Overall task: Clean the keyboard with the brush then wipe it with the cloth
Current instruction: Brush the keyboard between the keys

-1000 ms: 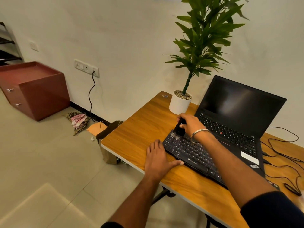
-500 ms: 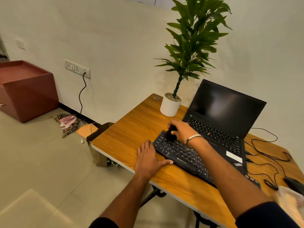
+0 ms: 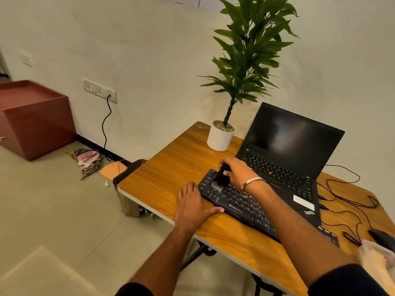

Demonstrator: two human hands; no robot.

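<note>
A black keyboard [image 3: 239,205] lies across the wooden table [image 3: 171,174], in front of an open laptop. My right hand [image 3: 237,171] grips a black brush [image 3: 221,177], whose bristles touch the keys at the keyboard's left end. My left hand [image 3: 193,205] rests flat on the table, fingers straight, its thumb against the keyboard's front left edge. A pale blurred cloth [image 3: 378,261] shows at the table's far right edge.
A black laptop [image 3: 286,150] stands open behind the keyboard. A potted plant in a white pot [image 3: 220,137] sits at the table's back left. Black cables [image 3: 350,201] and a dark mouse [image 3: 382,237] lie on the right. A red cabinet [image 3: 34,118] stands on the floor.
The view has shifted left and tilted. The brush in my right hand has moved slightly over the left keys. My left hand stays planted.
</note>
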